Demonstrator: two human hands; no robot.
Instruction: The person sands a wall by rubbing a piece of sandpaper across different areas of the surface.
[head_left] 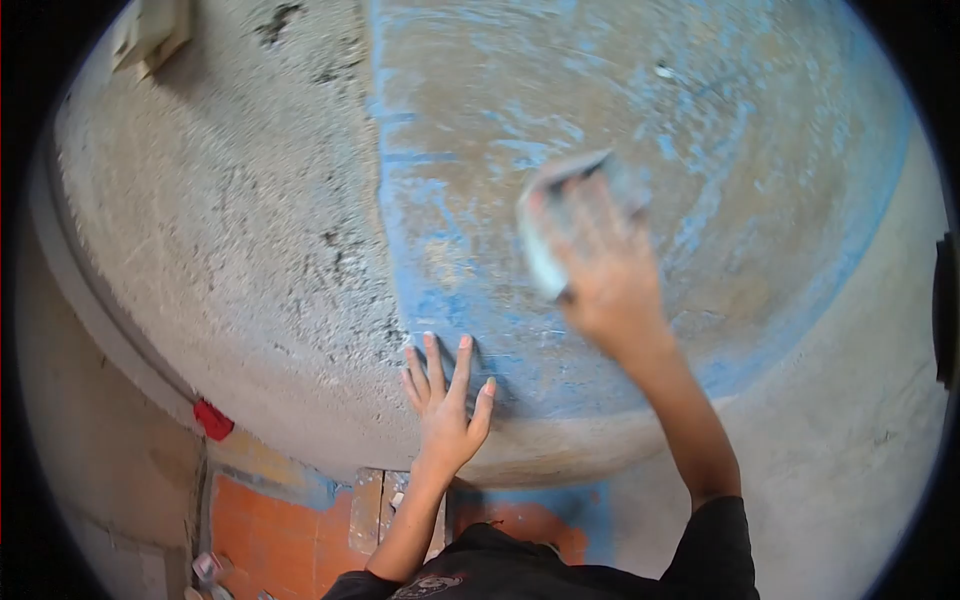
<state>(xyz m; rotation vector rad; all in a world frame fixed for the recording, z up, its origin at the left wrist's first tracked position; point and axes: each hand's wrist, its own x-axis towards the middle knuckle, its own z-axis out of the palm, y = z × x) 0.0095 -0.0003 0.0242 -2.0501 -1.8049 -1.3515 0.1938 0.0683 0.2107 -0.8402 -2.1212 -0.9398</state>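
My left hand (449, 418) rests with fingers spread against the lower part of the wall, at the line between bare rough plaster (250, 200) and a blue-streaked patch (460, 330). Higher up and to the right, my right hand (610, 280) is pressed over a pale grey-blue flat pad (540, 245) with a dark edge, held against the patch. Motion blurs both hand and pad, so the pad's exact kind cannot be made out. Brown-grey and blue streaks cover the patch around it.
A beige box-like fitting (150, 35) juts out at the upper left. A red cloth-like item (213, 419) lies at the wall's lower left. Below are an orange floor (265, 530), a worn wooden board (366, 510) and small containers (208, 567). A dark object (945, 310) stands at the right edge.
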